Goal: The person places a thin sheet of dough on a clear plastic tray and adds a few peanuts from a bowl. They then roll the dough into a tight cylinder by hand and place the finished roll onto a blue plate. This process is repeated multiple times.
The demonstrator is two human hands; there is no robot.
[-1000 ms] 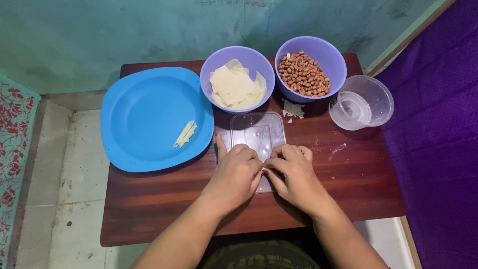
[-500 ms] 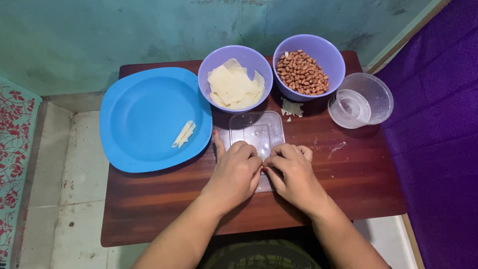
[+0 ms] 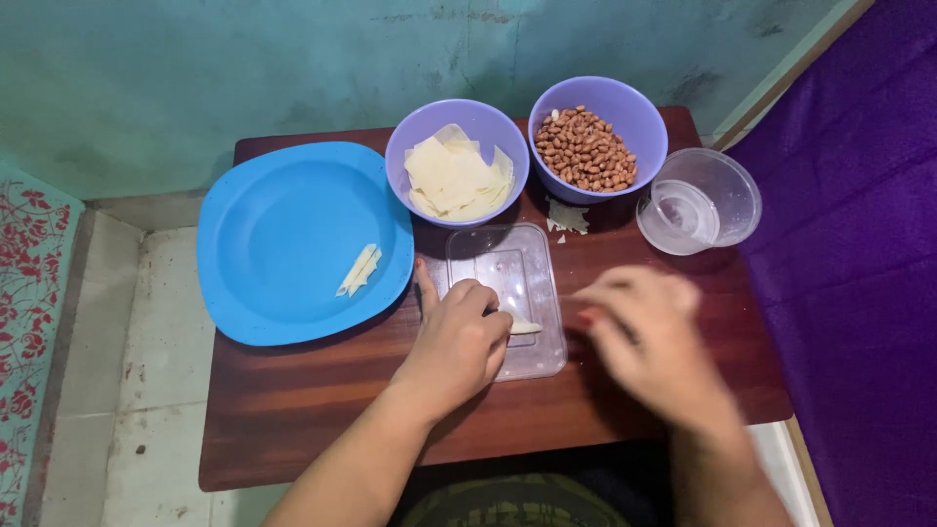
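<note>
the left hand [image 3: 454, 342] pinches a thin, soft dough strip [image 3: 520, 326], best held gently at its end; the right hand [image 3: 639, 332] is blurred, so i cannot tell its grip.

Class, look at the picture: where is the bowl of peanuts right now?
The bowl of peanuts stands at the table's far edge, right of centre, between the bowl of pale wrappers and the clear container.
</note>
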